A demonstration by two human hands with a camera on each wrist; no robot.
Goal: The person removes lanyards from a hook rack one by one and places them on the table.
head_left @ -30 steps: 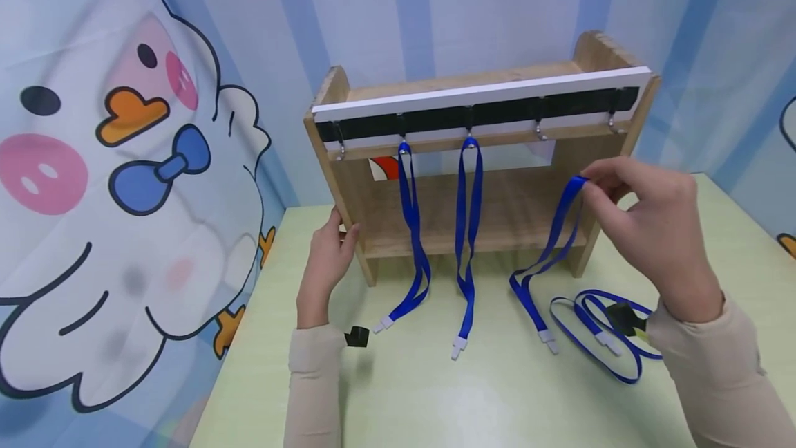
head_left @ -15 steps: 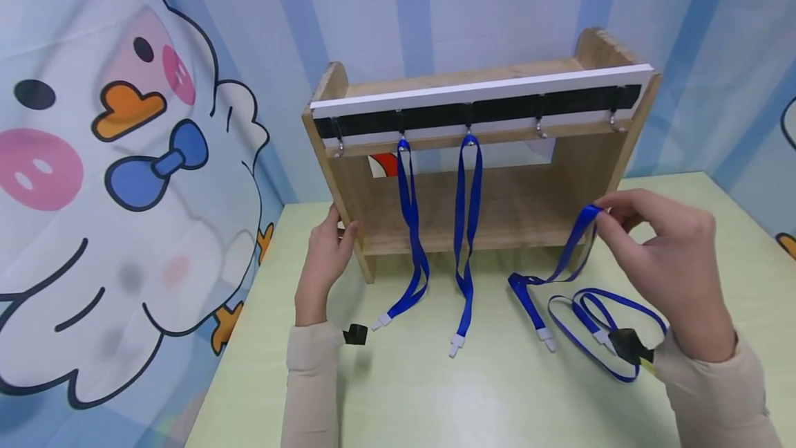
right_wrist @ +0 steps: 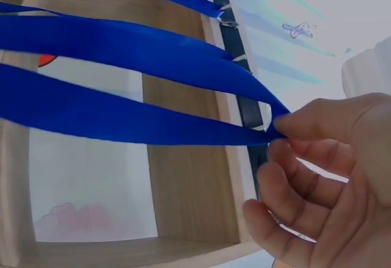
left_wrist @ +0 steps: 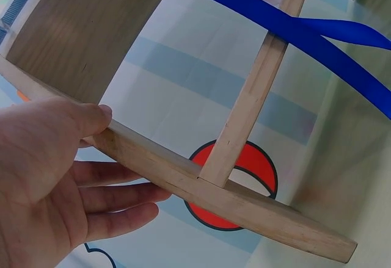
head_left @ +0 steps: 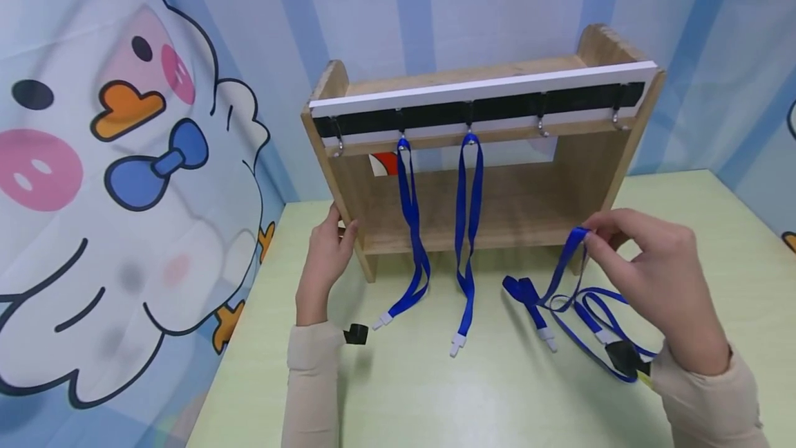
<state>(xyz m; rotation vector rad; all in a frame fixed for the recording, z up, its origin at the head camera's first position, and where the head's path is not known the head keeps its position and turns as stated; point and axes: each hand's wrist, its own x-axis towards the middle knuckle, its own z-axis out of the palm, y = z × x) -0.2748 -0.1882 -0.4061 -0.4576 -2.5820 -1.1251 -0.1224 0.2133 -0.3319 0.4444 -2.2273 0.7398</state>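
Observation:
My left hand (head_left: 326,254) holds the left side panel of a small wooden shelf (head_left: 460,220); in the left wrist view the thumb lies on the panel's edge, fingers along its outer face. My right hand (head_left: 653,272) pinches the loop end of a blue lanyard (head_left: 562,261) between thumb and fingertips, in front of the shelf's right side. That lanyard's white clip (head_left: 547,339) lies low by the table. Two more blue lanyards, a left one (head_left: 410,213) and a middle one (head_left: 461,227), hang from hooks on the shelf's front.
A black strip (head_left: 504,110) across the shelf's top front carries several metal hooks; the far-left hook (head_left: 338,148) and two right ones hold no lanyard. Another blue lanyard (head_left: 600,323) lies coiled on the pale green table (head_left: 435,406). A cartoon-printed cloth (head_left: 497,5) hangs behind.
My right hand has moved down, first rightward and then back left, lowering the pinched lanyard, whose lower part now folds near the table. The left hand stays on the shelf.

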